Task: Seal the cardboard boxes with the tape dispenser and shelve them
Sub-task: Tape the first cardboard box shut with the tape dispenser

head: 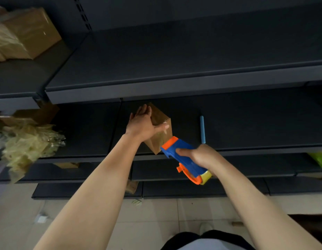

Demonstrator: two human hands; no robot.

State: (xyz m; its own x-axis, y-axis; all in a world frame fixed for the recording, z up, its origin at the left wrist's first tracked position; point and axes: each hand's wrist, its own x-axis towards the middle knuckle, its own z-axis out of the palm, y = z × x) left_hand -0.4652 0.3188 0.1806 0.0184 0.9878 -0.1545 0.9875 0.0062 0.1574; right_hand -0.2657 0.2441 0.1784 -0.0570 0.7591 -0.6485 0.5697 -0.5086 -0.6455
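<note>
- Box (159,129): small, cardboard, tilted on one edge, near front edge of middle shelf (246,127).
- Left hand (143,123): grasping box, palm on left face, thumb across front.
- Right hand (201,156): clenched around tape dispenser (183,156), orange nose touching box's lower right side.
- Blue stick (202,129): flat on shelf, right of box.
- Taped boxes (28,33): upper shelf, left end.

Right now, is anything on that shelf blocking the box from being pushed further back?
Nothing visible does. The cardboard box sits tilted on the shelf under the left hand; the blue stick lies off to its right, apart from it.
</note>
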